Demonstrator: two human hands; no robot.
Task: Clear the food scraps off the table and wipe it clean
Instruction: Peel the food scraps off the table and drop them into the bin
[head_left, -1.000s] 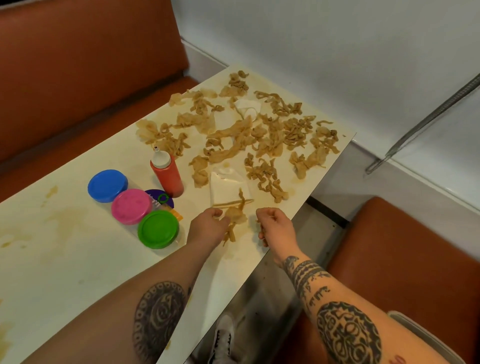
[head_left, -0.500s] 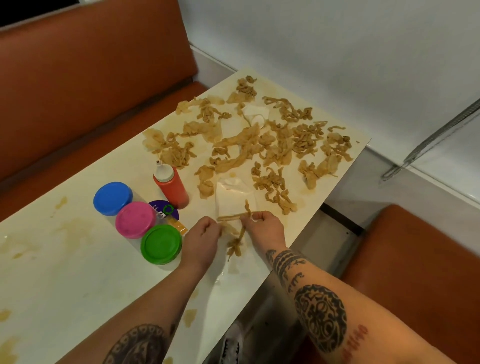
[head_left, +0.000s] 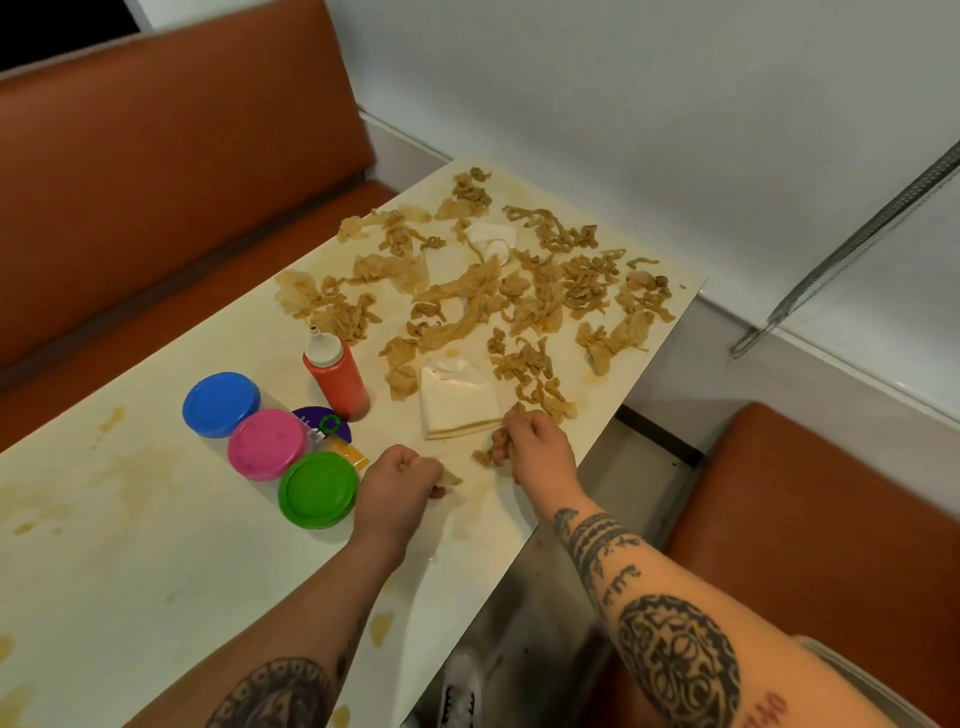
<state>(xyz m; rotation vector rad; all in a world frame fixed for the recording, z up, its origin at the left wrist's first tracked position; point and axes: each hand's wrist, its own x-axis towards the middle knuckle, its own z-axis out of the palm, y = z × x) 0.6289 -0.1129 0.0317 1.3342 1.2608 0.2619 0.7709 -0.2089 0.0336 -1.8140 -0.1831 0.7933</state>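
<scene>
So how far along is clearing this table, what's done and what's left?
Barely started. Nothing looks wiped: yellowish stains mark the table near you. In hand: the left hand pinches a small scrap and the right hand grips a clump beside the folded napkin. Left: the big spread of scraps at the far end, the napkin, then wiping around the red bottle and tubs.

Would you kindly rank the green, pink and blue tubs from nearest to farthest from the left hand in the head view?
1. Green tub, just left of the left hand, which grips a food scrap.
2. Pink tub, behind the green one, further left.
3. Blue tub, farthest back and left.
</scene>
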